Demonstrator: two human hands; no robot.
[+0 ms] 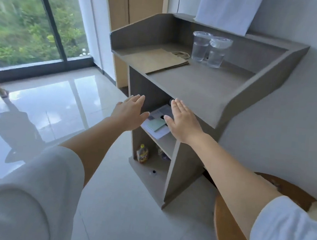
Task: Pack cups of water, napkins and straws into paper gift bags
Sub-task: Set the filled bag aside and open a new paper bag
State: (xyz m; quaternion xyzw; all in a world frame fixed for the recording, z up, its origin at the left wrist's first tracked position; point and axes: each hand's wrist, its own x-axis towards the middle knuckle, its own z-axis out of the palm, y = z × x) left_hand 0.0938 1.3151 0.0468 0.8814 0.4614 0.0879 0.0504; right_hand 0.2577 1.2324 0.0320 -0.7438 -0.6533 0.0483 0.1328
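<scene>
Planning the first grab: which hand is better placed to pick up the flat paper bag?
Left, probably. The left hand is open on the side where the paper bag lies; the right hand lines up nearer the cups.

Both arms reach forward and slightly downward from the bottom of the view, bare from just above the elbow, each upper arm covered by a loose white sleeve. The left hand (130, 114) is held flat, palm down, fingers straight and pressed together, thumb spread out to the right. The right hand (183, 120) mirrors it, palm down, fingers straight and close together, thumb spread to the left. The hands are near each other but apart, holding nothing.
</scene>
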